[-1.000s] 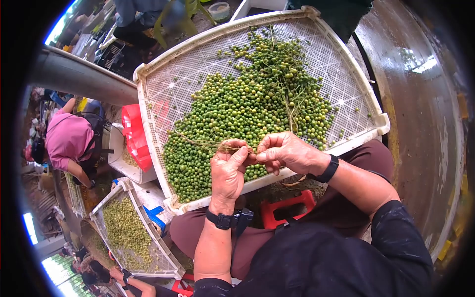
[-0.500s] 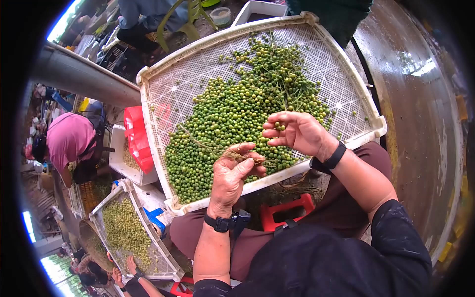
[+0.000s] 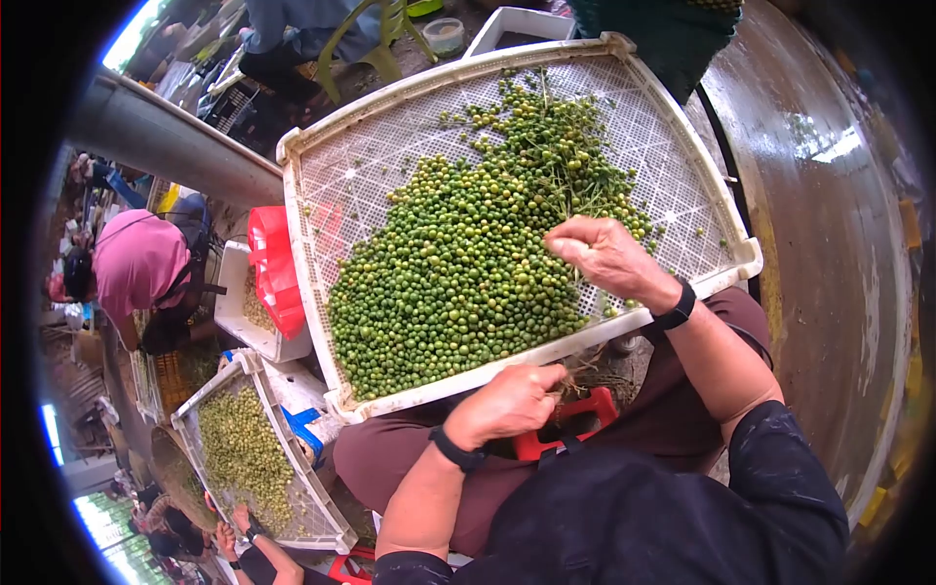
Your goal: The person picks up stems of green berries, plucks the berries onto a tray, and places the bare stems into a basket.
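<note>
A white mesh tray lies before me, tilted in view, with a heap of small round green and yellowish fruits on it. Leafy stalks lie among the fruits towards the upper right. My right hand is over the tray's right part, fingers pinched together near those stalks; what they hold is hidden. Below the near rim, my left hand is closed, back upward, with thin dry bare stems at its fingertips, over the gap between my knees.
A red stool is under the tray's near edge. To the left are a red bag, a white crate and a second tray of paler fruits. A person in a pink head covering bends nearby; another person's hands are lower left.
My left hand has moved down and right, off the tray, with the stems. My right hand has closed its fingers and shifted slightly right; the fruit seen in it earlier is out of sight.
</note>
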Demonstrator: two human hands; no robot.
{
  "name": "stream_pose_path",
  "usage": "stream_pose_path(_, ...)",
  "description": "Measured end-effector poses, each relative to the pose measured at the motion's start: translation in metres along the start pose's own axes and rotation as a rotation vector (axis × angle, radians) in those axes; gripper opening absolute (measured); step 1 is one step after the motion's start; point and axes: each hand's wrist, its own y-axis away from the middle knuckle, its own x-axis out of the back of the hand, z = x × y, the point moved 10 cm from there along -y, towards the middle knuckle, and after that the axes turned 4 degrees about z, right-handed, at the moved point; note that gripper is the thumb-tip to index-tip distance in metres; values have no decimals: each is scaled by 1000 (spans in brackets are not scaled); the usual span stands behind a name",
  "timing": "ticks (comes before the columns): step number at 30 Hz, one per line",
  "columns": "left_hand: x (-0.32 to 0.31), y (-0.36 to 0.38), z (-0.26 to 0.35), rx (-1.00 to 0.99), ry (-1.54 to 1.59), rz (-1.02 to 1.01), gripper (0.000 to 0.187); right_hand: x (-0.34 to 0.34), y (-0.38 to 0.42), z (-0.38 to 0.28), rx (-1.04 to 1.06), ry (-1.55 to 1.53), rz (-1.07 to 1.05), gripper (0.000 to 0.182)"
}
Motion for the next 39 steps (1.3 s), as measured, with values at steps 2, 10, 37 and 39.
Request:
stream_pose_path(2, -22, -3, -19, -49, -331, 20, 21, 16, -3, -14, 128, 335, 119, 20)
stream_pose_path(10, -34, -6, -27, -30, -460, 47, 18, -1, -8, -8, 121, 238, 76, 14)
stream_pose_path(37, -41, -11, -71, 195, -414, -29, 25, -59, -106, -3, 285, 775, 121, 12)
stream_pose_path(39, -44, -10, -69, 216, -461, -83, 26, -50, -99, 0, 86, 440, -22, 15)
